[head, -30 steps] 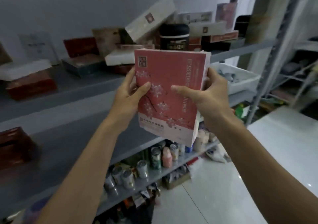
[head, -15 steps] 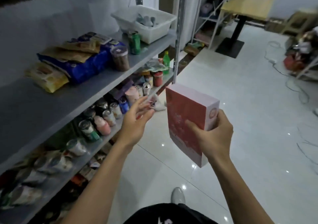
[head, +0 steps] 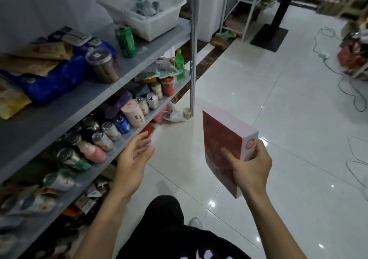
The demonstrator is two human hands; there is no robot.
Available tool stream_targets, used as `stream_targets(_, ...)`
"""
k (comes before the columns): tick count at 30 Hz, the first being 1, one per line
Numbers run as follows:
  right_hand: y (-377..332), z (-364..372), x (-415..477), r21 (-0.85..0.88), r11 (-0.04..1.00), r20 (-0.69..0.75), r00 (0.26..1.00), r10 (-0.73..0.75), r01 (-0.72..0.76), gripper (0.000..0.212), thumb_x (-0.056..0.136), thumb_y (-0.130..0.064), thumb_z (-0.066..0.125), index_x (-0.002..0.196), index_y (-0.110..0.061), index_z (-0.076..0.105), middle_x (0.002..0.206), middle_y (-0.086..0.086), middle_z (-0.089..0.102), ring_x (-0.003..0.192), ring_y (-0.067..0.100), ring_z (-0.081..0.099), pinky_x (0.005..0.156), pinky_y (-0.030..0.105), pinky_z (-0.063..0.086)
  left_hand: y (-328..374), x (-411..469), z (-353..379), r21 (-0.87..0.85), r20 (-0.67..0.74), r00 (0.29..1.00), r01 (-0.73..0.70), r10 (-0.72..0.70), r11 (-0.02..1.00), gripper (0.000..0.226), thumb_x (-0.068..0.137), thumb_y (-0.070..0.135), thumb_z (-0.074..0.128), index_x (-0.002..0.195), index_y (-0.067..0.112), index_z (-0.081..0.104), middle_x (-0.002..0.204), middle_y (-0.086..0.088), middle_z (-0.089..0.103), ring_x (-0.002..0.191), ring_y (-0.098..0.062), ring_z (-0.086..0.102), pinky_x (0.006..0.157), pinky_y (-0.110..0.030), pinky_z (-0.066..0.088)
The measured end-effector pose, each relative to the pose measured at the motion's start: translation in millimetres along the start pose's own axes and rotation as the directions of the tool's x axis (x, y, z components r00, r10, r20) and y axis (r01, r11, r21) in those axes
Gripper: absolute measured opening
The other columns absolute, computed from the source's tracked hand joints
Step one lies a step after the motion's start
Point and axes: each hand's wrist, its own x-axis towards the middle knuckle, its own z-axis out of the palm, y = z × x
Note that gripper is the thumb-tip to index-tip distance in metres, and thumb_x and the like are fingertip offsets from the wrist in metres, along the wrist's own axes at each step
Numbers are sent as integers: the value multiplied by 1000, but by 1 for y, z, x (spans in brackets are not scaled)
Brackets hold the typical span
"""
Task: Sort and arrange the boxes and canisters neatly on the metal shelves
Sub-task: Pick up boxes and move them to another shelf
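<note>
My left hand has let go of the box, which a second ago I held two-handed up by a high shelf; now my right hand alone grips it, and my view has dropped to the lower shelves and cans, so I judge I am seeking a spot. The box stands nearly upright over the floor, right of the shelves and well apart; my thumb crosses its red face, fingers curled behind its near corner; the left hand hangs loose and empty near the can shelf's edge.
</note>
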Motion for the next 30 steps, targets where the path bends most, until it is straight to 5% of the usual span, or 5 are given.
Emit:
stream_targets(13, 2, 59, 182, 9, 999, 3, 999, 51, -51, 41, 65, -13, 91, 87, -25, 59, 82, -10, 66, 73, 0, 62, 60, 9, 48, 5, 187, 92, -4, 45, 994, 95, -95, 995, 35, 95, 13, 59, 120, 37, 57, 117, 6, 65, 107, -3, 61, 100, -36, 48)
stream_targets(18, -4, 73, 248, -3, 996, -60, 995, 83, -84, 42, 64, -11, 91, 89, -24, 60, 83, -10, 66, 73, -3, 61, 62, 10, 48, 34, 290, 142, -42, 155, 985, 84, -76, 996, 32, 95, 15, 59, 124, 29, 57, 117, 3, 65, 107, -4, 61, 98, -29, 48)
stream_targets(23, -7, 85, 321, 7, 992, -137, 983, 122, -122, 41, 63, -10, 91, 87, -25, 61, 82, -7, 68, 76, 6, 65, 65, 15, 52, 69, 385, 195, -59, 218, 974, 70, -56, 996, 32, 96, 14, 58, 125, 29, 57, 114, 4, 64, 102, -7, 61, 73, -15, 51)
stream_targets(30, -2, 96, 433, 25, 993, -98, 989, 114, -112, 39, 63, -11, 92, 87, -22, 62, 82, -5, 69, 77, 12, 67, 64, 15, 53, 84, 473, 255, -12, 177, 981, 78, -75, 997, 35, 94, 19, 61, 129, 27, 58, 115, 5, 66, 109, -9, 61, 89, -27, 53)
